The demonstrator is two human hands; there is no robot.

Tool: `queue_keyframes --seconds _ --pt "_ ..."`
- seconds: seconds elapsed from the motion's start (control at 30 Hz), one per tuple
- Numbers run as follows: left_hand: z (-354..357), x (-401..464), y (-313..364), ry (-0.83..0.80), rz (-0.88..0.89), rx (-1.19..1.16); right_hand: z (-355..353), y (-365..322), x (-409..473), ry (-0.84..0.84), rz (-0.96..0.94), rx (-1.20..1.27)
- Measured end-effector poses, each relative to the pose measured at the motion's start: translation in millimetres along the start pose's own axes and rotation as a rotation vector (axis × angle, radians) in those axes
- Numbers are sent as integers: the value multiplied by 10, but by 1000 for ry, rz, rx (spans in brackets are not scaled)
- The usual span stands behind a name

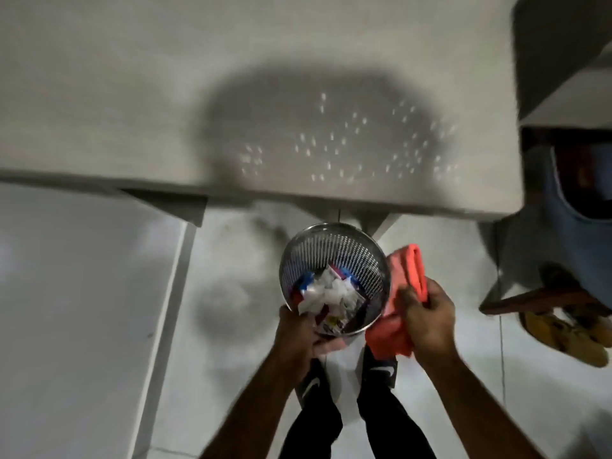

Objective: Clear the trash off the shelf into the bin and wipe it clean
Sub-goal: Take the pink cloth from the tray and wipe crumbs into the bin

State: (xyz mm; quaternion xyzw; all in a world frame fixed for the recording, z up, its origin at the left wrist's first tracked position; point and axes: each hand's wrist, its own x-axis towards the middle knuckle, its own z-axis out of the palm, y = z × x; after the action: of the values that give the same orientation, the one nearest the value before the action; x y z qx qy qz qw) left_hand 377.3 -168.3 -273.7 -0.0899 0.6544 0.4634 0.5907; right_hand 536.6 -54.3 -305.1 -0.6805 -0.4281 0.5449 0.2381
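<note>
A perforated metal bin (pixel 334 250) hangs over the floor just below the front edge of the pale shelf (pixel 132 94). My left hand (pixel 296 332) grips its near rim. Inside lies crumpled trash (pixel 331 296): white paper with red and blue wrappers. My right hand (pixel 429 313) holds a folded orange-red cloth (pixel 409 273) beside the bin's right side, touching its wall. The shelf top carries the bin's shadow dotted with small light spots and looks bare.
A white tiled floor (pixel 82 293) lies below, with my black-trousered legs and shoes (pixel 379 369) under the bin. At the right stand a blue object (pixel 569 207), a dark wooden piece (pixel 543 298) and yellow footwear (pixel 569 332). A dark panel (pixel 559 44) fills the upper right corner.
</note>
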Motion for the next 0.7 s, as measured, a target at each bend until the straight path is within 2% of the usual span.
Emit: queue_keyframes --seconds 0.07,0.2,0.27,0.33,0.43,0.5,0.6,0.63,0.7 --pt "87 -450 281 34 2 -51 -260 -472 -351 -5 31 130" --pt "244 -1088 830 118 -19 -124 -773 -1392 -921 6 229 514" --pt "298 -1313 1040 143 -31 -133 -1015 -1870 -1133 51 163 588" --pt "355 -1499 1164 141 -35 -134 -1152 -2361 -1276 65 -67 541" --pt "366 -1684 1202 149 -33 -141 -1050 -2961 -1100 126 -382 163" --pt "376 -1731 1197 150 -44 -131 -799 -3177 -768 80 -506 -158" --pt "374 -1738 1242 196 -91 -72 -236 -3099 -303 -83 -664 -789" --pt "344 -1707 1255 219 -98 -61 -62 -3056 -244 -67 -709 -995" --pt "254 -1682 1286 240 -97 -2 179 -2973 -258 -93 -780 -1121"
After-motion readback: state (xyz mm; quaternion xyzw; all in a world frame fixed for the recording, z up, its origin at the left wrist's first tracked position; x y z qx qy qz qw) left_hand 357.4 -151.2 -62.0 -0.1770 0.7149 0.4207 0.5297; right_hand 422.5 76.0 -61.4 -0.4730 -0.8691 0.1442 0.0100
